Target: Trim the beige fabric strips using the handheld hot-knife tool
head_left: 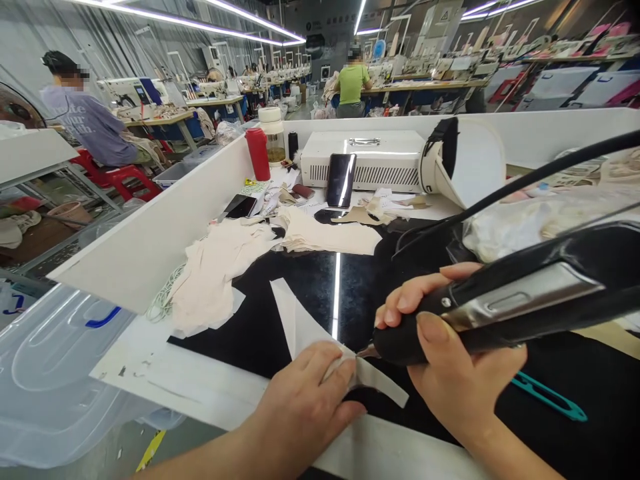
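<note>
My right hand (450, 347) is closed round a black heated hand tool (525, 300) with a metal plate and a black cord; its tip touches a pale, V-shaped strip of fabric (300, 327) lying on the black work surface (280, 293). My left hand (305, 400) presses its fingertips down on the fabric right beside the tool tip, pinching the strip's fold.
Stacks of cream fabric pieces (220, 280) lie to the left and behind. A phone (341, 180) leans on a white box (365, 160); a red bottle (258, 153) stands by it. Teal snips (547, 397) lie at right. Other people sit at sewing tables beyond.
</note>
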Demonstrator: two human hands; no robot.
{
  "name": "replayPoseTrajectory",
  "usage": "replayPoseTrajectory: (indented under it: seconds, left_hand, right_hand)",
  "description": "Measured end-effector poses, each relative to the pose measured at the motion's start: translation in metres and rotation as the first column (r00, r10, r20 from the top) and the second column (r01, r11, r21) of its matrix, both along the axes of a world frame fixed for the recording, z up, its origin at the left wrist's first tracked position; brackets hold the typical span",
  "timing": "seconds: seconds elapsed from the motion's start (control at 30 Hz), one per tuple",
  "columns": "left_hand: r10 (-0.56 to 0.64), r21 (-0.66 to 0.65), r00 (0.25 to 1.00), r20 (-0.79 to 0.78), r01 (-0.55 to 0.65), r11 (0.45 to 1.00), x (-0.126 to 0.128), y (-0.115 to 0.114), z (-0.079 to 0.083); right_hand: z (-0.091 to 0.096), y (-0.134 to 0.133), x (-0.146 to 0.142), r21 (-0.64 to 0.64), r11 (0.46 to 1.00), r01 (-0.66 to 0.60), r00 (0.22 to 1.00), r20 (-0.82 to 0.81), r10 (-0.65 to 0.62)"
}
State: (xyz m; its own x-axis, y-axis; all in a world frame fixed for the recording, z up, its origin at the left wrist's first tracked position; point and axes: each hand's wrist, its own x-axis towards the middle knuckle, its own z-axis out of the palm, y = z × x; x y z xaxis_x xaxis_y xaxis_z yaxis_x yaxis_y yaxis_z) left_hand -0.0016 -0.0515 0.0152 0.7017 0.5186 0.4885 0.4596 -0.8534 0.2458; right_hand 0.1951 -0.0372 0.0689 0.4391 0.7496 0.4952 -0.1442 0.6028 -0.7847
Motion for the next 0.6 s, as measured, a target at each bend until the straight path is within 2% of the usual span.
replayPoseTrajectory:
  seconds: [0.2, 0.47, 0.6]
  left_hand:
    - [0.017, 0.062, 1.000, 0.002, -0.017, 0.998, 0.005, -0.003, -0.005]
    - [0.047, 0.168, 0.999, -0.004, -0.046, 0.985, 0.007, -0.005, -0.024]
    - [0.046, 0.184, 0.999, -0.009, -0.044, 0.982, 0.007, -0.006, -0.027]
  right_hand:
    - [0.002, -0.005, 0.002, -0.054, 0.998, 0.027, 1.000, 0.006, -0.027]
    - [0.008, 0.001, 0.001, -0.040, 0.999, 0.016, 1.000, -0.014, -0.016]
    - [0.010, 0.006, -0.002, -0.013, 0.999, 0.035, 0.998, -0.051, -0.035]
